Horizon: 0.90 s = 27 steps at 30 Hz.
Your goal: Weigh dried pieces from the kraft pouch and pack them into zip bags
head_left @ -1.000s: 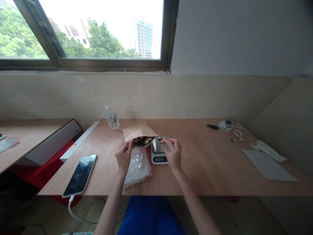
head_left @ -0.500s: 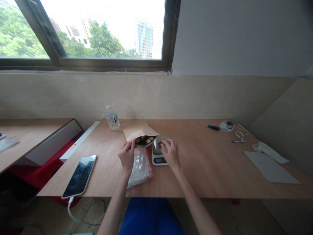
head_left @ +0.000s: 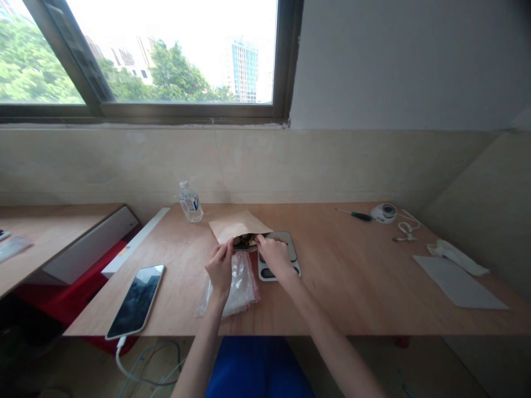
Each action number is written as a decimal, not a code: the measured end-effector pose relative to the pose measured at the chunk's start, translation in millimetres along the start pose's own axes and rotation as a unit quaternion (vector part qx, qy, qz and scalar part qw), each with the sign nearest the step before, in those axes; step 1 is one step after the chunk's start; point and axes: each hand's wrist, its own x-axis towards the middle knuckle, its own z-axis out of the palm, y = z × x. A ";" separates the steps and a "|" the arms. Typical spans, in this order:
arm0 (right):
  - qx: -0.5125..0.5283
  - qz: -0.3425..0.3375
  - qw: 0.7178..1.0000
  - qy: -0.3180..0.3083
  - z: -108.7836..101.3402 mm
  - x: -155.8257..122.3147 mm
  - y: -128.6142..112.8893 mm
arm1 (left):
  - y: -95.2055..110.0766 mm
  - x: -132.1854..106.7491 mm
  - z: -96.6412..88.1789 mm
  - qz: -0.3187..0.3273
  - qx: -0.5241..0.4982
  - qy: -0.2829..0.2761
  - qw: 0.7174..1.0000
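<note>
A brown paper bag [head_left: 238,223] lies on the table with its mouth towards me. Pale and dark dried slices [head_left: 245,241] show inside. My left hand [head_left: 219,265] pinches the left edge of the bag's mouth. At the right side of the opening is my right hand [head_left: 272,253], its fingers drawn together and the fingertips partly hidden in the mouth; what they hold, if anything, is out of sight. Beneath that hand stands a small kitchen scale [head_left: 292,251] with a silver plate, mostly covered. Under my left wrist lie clear zip bags [head_left: 239,284] with red seams.
A water bottle [head_left: 191,203] stands behind, left of the paper bag. The phone [head_left: 138,298], plugged into a white cable, lies at the front left. Towards the right are a screwdriver [head_left: 362,215], a white dome camera [head_left: 382,213] with its cable, and a white sheet [head_left: 456,282].
My right hand has moved left from over the scale's plate to the mouth of the paper bag. My left hand keeps its pinch on the bag's edge.
</note>
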 end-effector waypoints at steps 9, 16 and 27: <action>0.126 -0.100 0.975 0.152 -11.1 -27.2 26.4 | -0.3 5.5 -4.5 -0.011 0.008 0.000 1.000; 0.117 -0.015 0.977 0.180 28.5 -59.4 72.5 | 0.6 15.1 -8.9 -0.017 0.008 -0.008 1.000; 0.072 0.042 0.990 0.111 38.0 -44.2 72.8 | 0.9 17.8 -9.8 -0.029 0.000 -0.014 0.999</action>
